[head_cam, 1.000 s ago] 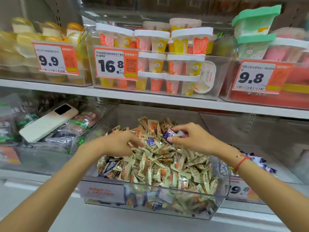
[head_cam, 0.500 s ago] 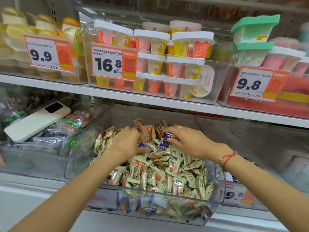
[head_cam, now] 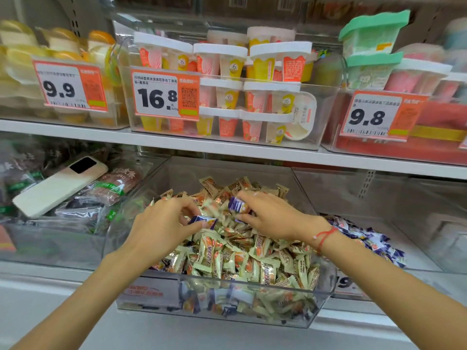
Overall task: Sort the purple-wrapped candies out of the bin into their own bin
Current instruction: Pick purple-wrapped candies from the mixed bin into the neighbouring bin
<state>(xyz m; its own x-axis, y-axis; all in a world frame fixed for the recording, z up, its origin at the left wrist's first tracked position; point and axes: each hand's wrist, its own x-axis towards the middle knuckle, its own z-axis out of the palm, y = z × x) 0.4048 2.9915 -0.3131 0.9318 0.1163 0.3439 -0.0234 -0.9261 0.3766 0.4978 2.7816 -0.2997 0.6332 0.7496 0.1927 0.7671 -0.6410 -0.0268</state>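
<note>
Clear plastic formed the near wall of the candy bin (head_cam: 252, 309), which sat tilted forward on the lower shelf, heaped with pale green-and-orange wrapped candies (head_cam: 242, 261). Two bare forearms reached in from the near edge. The left hand (head_cam: 161, 223) hovered over the left of the heap, its thumb and fingertips pinching a purple-wrapped candy (head_cam: 203, 220) just above the pile. The right hand (head_cam: 270, 215), with a red string bracelet (head_cam: 324, 236) at the wrist, curled over the middle of the heap and pinched a second purple candy (head_cam: 237, 204) between thumb and forefinger, slightly farther back than the first. To the right, a neighbouring clear bin (head_cam: 429, 248) held a small loose cluster of purple-wrapped candies (head_cam: 366, 241) along its left side. To the left, another bin (head_cam: 50, 243) held dark snack packets, and a cream-coloured phone (head_cam: 59, 186) lay face down on top of them. Beyond, a white shelf edge (head_cam: 227, 145) ran across the scene. On the upper shelf stood clear bins of white-lidded dessert cups (head_cam: 227, 79), flanked by yellow cups on the left and green-lidded tubs (head_cam: 374, 34) on the right. Orange price tags read 9.9 (head_cam: 59, 90), 16.8 (head_cam: 158, 98) and 9.8 (head_cam: 366, 118).
</note>
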